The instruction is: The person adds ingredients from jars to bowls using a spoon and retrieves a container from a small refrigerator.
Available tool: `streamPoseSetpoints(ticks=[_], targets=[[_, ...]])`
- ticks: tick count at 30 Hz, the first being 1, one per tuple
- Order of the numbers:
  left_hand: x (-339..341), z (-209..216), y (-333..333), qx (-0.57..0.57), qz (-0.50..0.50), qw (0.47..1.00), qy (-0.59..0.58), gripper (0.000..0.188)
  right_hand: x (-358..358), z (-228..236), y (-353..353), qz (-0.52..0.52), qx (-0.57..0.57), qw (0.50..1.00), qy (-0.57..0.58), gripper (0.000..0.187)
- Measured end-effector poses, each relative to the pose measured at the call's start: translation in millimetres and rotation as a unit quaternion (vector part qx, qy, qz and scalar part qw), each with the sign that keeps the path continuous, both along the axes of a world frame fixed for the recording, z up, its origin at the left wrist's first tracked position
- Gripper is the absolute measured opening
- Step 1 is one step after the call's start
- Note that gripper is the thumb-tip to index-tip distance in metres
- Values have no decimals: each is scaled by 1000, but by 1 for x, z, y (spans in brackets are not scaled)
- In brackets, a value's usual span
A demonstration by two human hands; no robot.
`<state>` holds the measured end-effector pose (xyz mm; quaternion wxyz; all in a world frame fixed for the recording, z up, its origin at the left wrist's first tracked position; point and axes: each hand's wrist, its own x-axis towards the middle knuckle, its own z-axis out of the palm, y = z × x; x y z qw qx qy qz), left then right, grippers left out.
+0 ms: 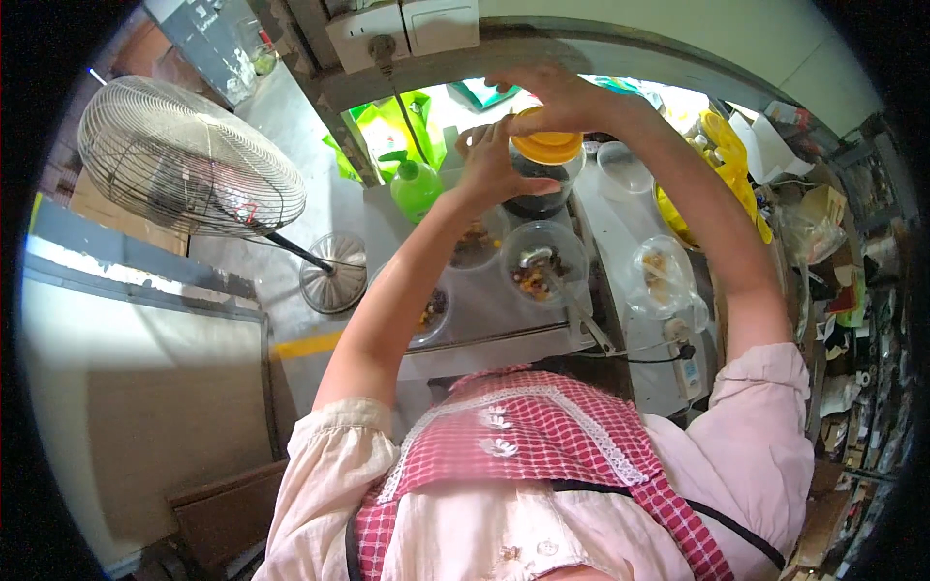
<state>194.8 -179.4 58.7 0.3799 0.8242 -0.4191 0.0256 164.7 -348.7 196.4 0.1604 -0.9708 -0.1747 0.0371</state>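
Note:
At the far side of the table stands a clear jar (pixel 542 200) with dark contents and a yellow lid (pixel 547 145). My left hand (pixel 492 167) curves round the jar's left side, its thumb across the front just below the lid. From above, my right hand (pixel 560 100) grips the lid, its fingers reaching over the top. Nearer to me is a clear bowl (pixel 544 254) of mixed beans and yellow kernels, with a spoon (pixel 586 320) resting in it. Two more clear bowls of similar food sit to its left, one partly behind my left forearm.
A green pump bottle (pixel 417 189) stands left of my left hand. Further left is a round fan (pixel 194 155). On the right lie a knotted clear bag (pixel 661 276) with food, a power strip (pixel 688 373) with cords, a clear tub (pixel 625 169) and a yellow bag (pixel 727 169).

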Motion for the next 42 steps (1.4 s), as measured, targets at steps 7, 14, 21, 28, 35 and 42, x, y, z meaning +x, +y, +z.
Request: streamPoseSetpoints(ticks=[7,14,21,28,35,42], targets=[[2,-6,0,-8,11,1000,-10,126,-6,12,27,-109,-240,941,210,88],[7,-5,4,11,10,998,-55,128,-16,1,11,-29,-208,975,-75,98],[8,7,-2,59,-16,998,-21,125,-13,5,-4,-66,-164,982,69,92],[3,7,0,53,15,998,-23,125,-68,-8,-64,-128,227,962,-75,96],[8,-3,-1,24,6,999,-42,124,-168,-164,-111,-395,237,883,88,94],[7,-2,1,29,-7,999,-29,123,-179,-218,-117,-417,113,897,97,94]])
